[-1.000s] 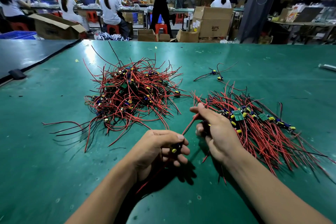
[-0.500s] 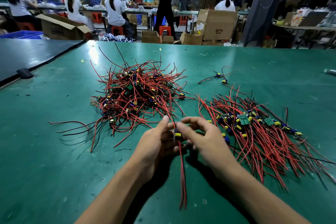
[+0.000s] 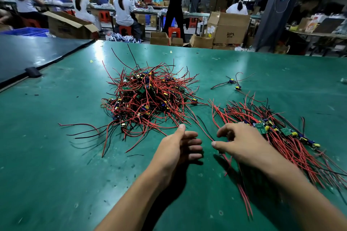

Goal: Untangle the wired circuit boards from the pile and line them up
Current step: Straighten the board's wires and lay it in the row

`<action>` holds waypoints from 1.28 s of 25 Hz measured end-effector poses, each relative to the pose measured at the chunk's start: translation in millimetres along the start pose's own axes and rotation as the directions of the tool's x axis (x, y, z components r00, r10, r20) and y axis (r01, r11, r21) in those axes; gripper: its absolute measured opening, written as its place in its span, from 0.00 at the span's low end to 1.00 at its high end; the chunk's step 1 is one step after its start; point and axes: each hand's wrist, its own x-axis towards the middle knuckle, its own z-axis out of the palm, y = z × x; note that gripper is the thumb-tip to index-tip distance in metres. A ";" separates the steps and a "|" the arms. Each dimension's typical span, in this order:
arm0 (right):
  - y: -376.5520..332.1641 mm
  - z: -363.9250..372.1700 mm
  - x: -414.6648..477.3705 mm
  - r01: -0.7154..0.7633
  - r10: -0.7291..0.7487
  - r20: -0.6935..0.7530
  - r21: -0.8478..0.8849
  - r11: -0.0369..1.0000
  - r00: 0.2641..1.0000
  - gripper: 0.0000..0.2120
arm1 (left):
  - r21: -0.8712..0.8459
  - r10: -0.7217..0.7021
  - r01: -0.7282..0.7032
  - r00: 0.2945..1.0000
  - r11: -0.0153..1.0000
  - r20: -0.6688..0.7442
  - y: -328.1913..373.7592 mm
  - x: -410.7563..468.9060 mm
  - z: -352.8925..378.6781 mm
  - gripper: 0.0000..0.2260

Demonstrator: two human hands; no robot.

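Between pile (image 3: 148,99) and row (image 3: 281,137), left hand (image 3: 176,150) has let go, fingers (image 3: 193,144) loose; right hand (image 3: 244,146) grips the wired board (image 3: 240,191).

table (image 3: 56,155) green | cardboard box (image 3: 230,27) behind | blue crate (image 3: 26,31) far left | red stool (image 3: 173,31)

One head-worn camera looks forward and down, close over the green table (image 3: 56,155).

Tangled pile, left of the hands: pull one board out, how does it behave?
Likely snags: red and black wires in the tangled pile cross everywhere, so neighbours should drag along. Wires look floppy; loose ends curve and sprawl over the table. Boards look small, probably light.
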 end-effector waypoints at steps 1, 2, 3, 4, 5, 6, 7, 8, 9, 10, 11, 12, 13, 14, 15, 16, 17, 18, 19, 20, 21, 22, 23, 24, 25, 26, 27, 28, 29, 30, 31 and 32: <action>-0.9 -4.5 8.8 -0.009 0.009 0.006 -0.056 0.998 1.000 0.10 | -0.009 0.004 -0.004 1.000 1.000 -0.023 1.7 0.4 0.2 0.19; -6.4 -5.9 21.0 0.013 -0.015 -0.031 -0.051 0.999 0.999 0.10 | -0.009 0.011 -0.012 0.999 1.000 -0.035 2.9 0.8 0.7 0.19; -15.2 -4.1 36.9 0.053 -0.055 -0.083 -0.020 0.998 0.995 0.08 | 0.000 0.020 -0.020 0.999 1.000 -0.040 3.4 0.8 0.9 0.19; -25.3 0.5 55.7 0.089 -0.087 -0.137 0.012 0.996 0.987 0.08 | 0.017 0.029 -0.029 0.999 0.999 -0.041 3.3 -0.2 0.7 0.19; -34.7 6.9 77.1 0.114 -0.107 -0.182 0.028 0.993 0.977 0.08 | 0.033 0.040 -0.039 0.999 0.999 -0.035 3.0 -1.6 0.1 0.19; -43.0 13.2 98.6 0.116 -0.107 -0.207 0.032 0.993 0.973 0.09 | 0.047 0.051 -0.050 0.998 0.998 -0.025 2.7 -3.1 -0.7 0.18; -47.9 19.1 118.3 0.098 -0.090 -0.208 0.028 0.995 0.974 0.11 | 0.061 0.060 -0.059 0.998 0.996 -0.013 2.2 -4.2 -1.8 0.18; -49.8 25.1 135.9 0.071 -0.068 -0.186 0.009 0.997 0.980 0.15 | 0.082 0.070 -0.069 0.998 0.994 -0.001 2.0 -4.7 -2.7 0.18; -49.6 32.2 149.8 0.045 -0.049 -0.145 -0.026 0.999 0.988 0.18 | 0.109 0.082 -0.082 0.997 0.991 0.012 1.9 -4.8 -4.1 0.18; -48.5 39.2 159.3 0.019 -0.026 -0.098 -0.074 0.997 0.995 0.19 | 0.135 0.093 -0.096 0.995 0.986 0.026 1.8 -4.5 -5.4 0.17; -47.1 45.6 165.7 -0.001 -0.007 -0.073 -0.110 0.994 0.997 0.19 | 0.152 0.102 -0.107 0.994 0.983 0.040 1.6 -3.8 -6.3 0.17; -45.9 50.8 169.8 -0.014 0.004 -0.084 -0.113 0.993 0.996 0.17 | 0.161 0.106 -0.113 0.993 0.981 0.050 1.7 -2.4 -7.1 0.17; -45.7 55.2 171.8 -0.027 0.017 -0.120 -0.075 0.997 0.993 0.15 | 0.163 0.103 -0.111 0.993 0.980 0.055 2.1 -1.3 -8.0 0.17; -45.7 58.3 172.5 -0.039 0.037 -0.166 -0.008 0.999 0.985 0.12 | 0.160 0.096 -0.104 0.994 0.982 0.056 2.7 -0.1 -9.0 0.17; -46.2 59.5 171.3 -0.051 0.066 -0.213 0.076 0.996 0.975 0.10 | 0.149 0.089 -0.097 0.994 0.984 0.057 3.2 0.9 -9.8 0.17; -46.6 58.8 168.4 -0.062 0.105 -0.260 0.170 0.984 0.960 0.10 | 0.136 0.083 -0.090 0.995 0.987 0.056 3.6 1.4 -10.3 0.17; -46.7 55.3 164.4 -0.068 0.150 -0.307 0.264 0.962 0.940 0.10 | 0.126 0.078 -0.084 0.995 0.988 0.055 3.7 1.5 -10.2 0.16; -46.4 49.5 159.7 -0.060 0.188 -0.358 0.339 0.939 0.915 0.11 | 0.124 0.077 -0.084 0.996 0.989 0.054 3.8 1.3 -9.8 0.16; -45.8 42.2 154.9 -0.037 0.213 -0.411 0.397 0.917 0.886 0.11 | 0.124 0.081 -0.087 0.995 0.988 0.054 3.3 0.6 -9.5 0.16; -45.6 34.2 149.8 -0.001 0.233 -0.454 0.454 0.891 0.860 0.12 | 0.128 0.085 -0.091 0.995 0.988 0.052 2.8 0.0 -9.2 0.16; -46.3 25.0 144.4 0.048 0.253 -0.480 0.530 0.846 0.840 0.12 | 0.131 0.089 -0.094 0.995 0.987 0.048 2.0 -0.4 -8.7 0.16; -48.2 14.3 137.5 0.114 0.268 -0.478 0.630 0.768 0.836 0.10 | 0.135 0.090 -0.095 0.995 0.986 0.042 1.4 -0.8 -8.0 0.16; -51.3 4.4 128.5 0.182 0.262 -0.452 0.727 0.662 0.852 0.08 | 0.136 0.088 -0.092 0.995 0.986 0.037 1.4 -0.6 -7.9 0.16; -54.9 -3.6 116.5 0.237 0.224 -0.417 0.798 0.554 0.881 0.06 | 0.127 0.081 -0.085 0.996 0.988 0.035 2.0 -0.2 -8.6 0.16; -57.4 -9.6 101.5 0.275 0.141 -0.379 0.840 0.468 0.915 0.04 | 0.099 0.063 -0.067 0.997 0.993 0.042 3.0 0.0 -9.2 0.16; -58.9 -12.0 85.3 0.296 0.023 -0.336 0.857 0.421 0.942 0.04 | 0.055 0.035 -0.038 0.998 0.998 0.056 5.0 -0.1 -10.6 0.17; -58.3 -10.6 68.9 0.301 -0.108 -0.281 0.864 0.403 0.954 0.04 | 0.004 0.004 -0.004 0.997 1.000 0.075 7.2 -0.3 -12.6 0.18; -56.9 -5.6 52.3 0.296 -0.228 -0.219 0.867 0.401 0.949 0.05 | -0.045 -0.024 0.029 0.995 0.999 0.099 9.5 -0.5 -15.0 0.20; -55.3 2.3 36.6 0.291 -0.322 -0.163 0.867 0.404 0.933 0.06 | -0.087 -0.046 0.057 0.991 0.995 0.128 11.4 -0.2 -17.5 0.21; -53.3 11.6 23.4 0.282 -0.374 -0.123 0.869 0.407 0.919 0.06 | -0.120 -0.056 0.075 0.986 0.990 0.155 13.0 0.0 -19.3 0.21; -50.8 20.3 13.3 0.262 -0.381 -0.099 0.878 0.402 0.919 0.07 | -0.145 -0.057 0.082 0.984 0.986 0.171 13.6 0.1 -20.1 0.20; -48.9 26.9 6.2 0.225 -0.358 -0.080 0.896 0.382 0.930 0.06 | -0.158 -0.053 0.081 0.983 0.984 0.174 13.3 -0.1 -20.0 0.20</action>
